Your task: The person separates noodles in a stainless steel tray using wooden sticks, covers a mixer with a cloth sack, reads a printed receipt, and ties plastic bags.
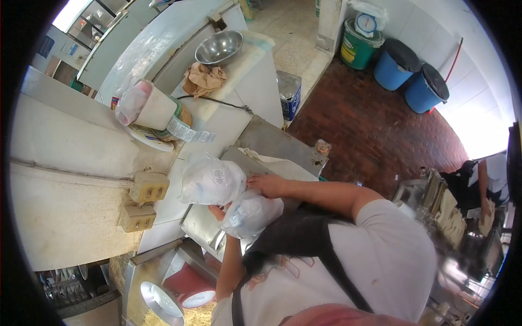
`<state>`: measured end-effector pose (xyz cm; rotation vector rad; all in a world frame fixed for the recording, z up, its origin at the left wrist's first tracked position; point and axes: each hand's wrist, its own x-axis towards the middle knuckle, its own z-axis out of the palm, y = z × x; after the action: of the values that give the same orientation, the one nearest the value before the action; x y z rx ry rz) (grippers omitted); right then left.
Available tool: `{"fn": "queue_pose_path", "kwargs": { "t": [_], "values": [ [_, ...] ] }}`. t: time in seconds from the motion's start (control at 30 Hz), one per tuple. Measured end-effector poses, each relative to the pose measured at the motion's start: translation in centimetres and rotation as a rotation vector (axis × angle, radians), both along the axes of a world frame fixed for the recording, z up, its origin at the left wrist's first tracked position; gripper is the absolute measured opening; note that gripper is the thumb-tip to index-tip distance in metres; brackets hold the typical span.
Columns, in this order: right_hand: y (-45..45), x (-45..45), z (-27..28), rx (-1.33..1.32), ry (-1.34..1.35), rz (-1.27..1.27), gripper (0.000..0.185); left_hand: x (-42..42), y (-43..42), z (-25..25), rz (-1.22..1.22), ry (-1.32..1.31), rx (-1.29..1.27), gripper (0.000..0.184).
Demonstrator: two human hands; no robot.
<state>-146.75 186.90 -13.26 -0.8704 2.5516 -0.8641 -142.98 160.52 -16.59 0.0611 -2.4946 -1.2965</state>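
Observation:
Two filled, cloudy plastic bags lie against each other in front of me: an upper plastic bag [213, 179] with a small printed label, and a lower plastic bag [251, 213] close to my apron. My right hand [267, 186] grips the upper bag's side, where the two meet, with its fingers bent. From below, my left hand [217, 211] holds the lower bag; part of that hand is hidden behind the plastic. What fills the bags cannot be made out. Beneath them is a metal surface [199, 223].
On the tiled counter stand a steel bowl [219, 48], crumpled brown paper [203, 80] and a white tub [154, 106]. A red scoop-like container [188, 285] lies below left. Lidded buckets [395, 64] line the far wall. Another person [492, 176] works at right.

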Motion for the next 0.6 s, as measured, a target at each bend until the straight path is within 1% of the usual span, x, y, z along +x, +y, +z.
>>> {"fn": "queue_pose_path", "kwargs": {
  "t": [0.23,0.4,0.6],
  "values": [
    [0.0,0.0,-0.2,-0.024,-0.014,0.003,0.061,0.1,0.1,0.1,0.001,0.008,0.003,0.061],
    [0.2,0.0,1.0,-0.015,-0.046,0.012,0.062,0.1,0.0,-0.1,0.001,0.014,0.007,0.058],
    [-0.2,-0.1,-0.6,0.002,-0.045,-0.006,0.062,0.1,0.6,0.7,-0.001,0.041,-0.001,0.055]
  ]
}}
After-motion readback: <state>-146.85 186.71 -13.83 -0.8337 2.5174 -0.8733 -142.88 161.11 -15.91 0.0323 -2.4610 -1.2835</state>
